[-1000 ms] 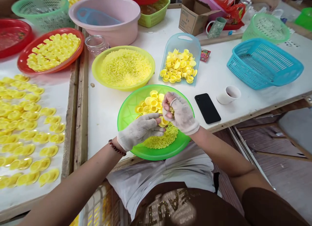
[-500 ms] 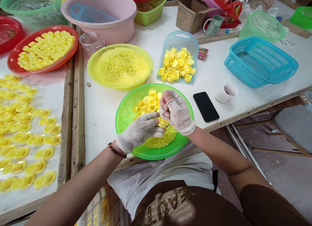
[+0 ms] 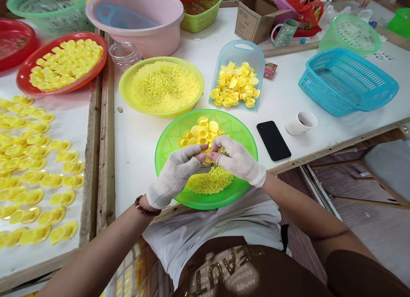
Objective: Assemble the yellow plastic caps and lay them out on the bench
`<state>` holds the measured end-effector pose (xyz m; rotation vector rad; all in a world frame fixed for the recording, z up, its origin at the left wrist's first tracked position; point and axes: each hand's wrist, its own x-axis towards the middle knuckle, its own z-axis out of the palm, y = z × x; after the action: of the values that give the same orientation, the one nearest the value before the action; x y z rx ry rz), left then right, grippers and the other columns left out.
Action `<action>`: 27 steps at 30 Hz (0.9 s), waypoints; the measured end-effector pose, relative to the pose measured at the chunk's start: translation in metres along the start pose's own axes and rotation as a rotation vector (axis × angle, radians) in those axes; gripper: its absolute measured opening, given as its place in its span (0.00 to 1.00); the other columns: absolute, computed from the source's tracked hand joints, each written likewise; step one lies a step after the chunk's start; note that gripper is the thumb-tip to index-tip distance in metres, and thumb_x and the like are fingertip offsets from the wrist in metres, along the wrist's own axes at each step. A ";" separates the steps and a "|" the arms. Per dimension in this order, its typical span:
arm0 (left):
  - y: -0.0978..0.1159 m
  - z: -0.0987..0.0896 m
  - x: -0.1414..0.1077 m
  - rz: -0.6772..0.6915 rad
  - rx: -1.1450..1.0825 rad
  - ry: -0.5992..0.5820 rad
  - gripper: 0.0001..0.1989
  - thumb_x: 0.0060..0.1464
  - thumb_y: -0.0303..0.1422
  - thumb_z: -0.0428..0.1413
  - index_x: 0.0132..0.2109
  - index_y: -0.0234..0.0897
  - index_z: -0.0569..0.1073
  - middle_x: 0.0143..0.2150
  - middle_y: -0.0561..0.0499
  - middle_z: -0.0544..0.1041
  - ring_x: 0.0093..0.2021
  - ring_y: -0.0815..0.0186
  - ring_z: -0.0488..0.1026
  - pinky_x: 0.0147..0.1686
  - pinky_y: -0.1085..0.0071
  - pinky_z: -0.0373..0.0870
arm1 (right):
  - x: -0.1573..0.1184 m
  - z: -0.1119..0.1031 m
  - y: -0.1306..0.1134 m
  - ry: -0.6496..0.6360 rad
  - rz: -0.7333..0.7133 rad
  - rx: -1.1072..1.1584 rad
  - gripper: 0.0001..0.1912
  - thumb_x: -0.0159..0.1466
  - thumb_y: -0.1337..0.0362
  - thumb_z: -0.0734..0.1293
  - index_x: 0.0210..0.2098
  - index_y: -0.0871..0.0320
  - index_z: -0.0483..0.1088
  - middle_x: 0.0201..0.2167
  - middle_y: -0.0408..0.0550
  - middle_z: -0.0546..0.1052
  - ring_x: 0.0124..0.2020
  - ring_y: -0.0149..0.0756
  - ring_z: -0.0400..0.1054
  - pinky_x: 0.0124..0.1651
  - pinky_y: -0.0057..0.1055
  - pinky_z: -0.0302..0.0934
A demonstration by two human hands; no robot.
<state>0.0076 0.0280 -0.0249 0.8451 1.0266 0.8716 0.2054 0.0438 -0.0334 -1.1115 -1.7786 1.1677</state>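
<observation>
Both hands wear white fingerless-tip gloves and meet over a green plate (image 3: 166, 139). My left hand (image 3: 176, 171) is closed in a pinch at a small yellow cup-shaped piece (image 3: 207, 161), partly hidden by the fingertips. My right hand (image 3: 240, 162) curls its fingers around a few yellow pellets (image 3: 222, 150), its thumb and finger touching the left fingertips. On the plate, more yellow cup-shaped pieces (image 3: 202, 132) are heaped at the far side. A pile of yellow pellets (image 3: 209, 182) lies at the near side, under the hands.
Beyond the plate stand a yellow bowl of pellets (image 3: 163, 88) and a blue scoop tray (image 3: 224, 58) of yellow cups. A black phone (image 3: 273, 140), a paper cup (image 3: 301, 123) and a blue basket (image 3: 347, 81) are rightward. Yellow pieces (image 3: 32, 162) lie in rows leftward.
My right hand has come down from a raised fist, and its fingertips now meet those of my left hand. Pellets show in its fingers. The view has shifted slightly.
</observation>
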 end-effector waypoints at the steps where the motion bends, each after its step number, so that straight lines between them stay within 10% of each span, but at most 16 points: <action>1: 0.001 -0.001 -0.002 0.003 -0.009 0.017 0.23 0.52 0.36 0.70 0.54 0.33 0.78 0.44 0.46 0.82 0.39 0.61 0.82 0.47 0.62 0.82 | -0.001 -0.002 0.000 -0.019 -0.006 -0.010 0.05 0.68 0.61 0.66 0.38 0.55 0.67 0.34 0.42 0.72 0.33 0.31 0.65 0.39 0.31 0.60; 27: -0.008 -0.011 -0.001 0.127 0.056 0.166 0.13 0.46 0.35 0.71 0.33 0.33 0.76 0.30 0.52 0.77 0.30 0.70 0.76 0.37 0.72 0.77 | 0.003 0.013 0.004 -0.068 0.096 0.089 0.09 0.65 0.61 0.67 0.40 0.54 0.62 0.31 0.40 0.69 0.28 0.30 0.61 0.33 0.31 0.58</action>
<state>-0.0017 0.0260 -0.0356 0.9045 1.1555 1.0379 0.1936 0.0428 -0.0412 -1.1271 -1.7223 1.3440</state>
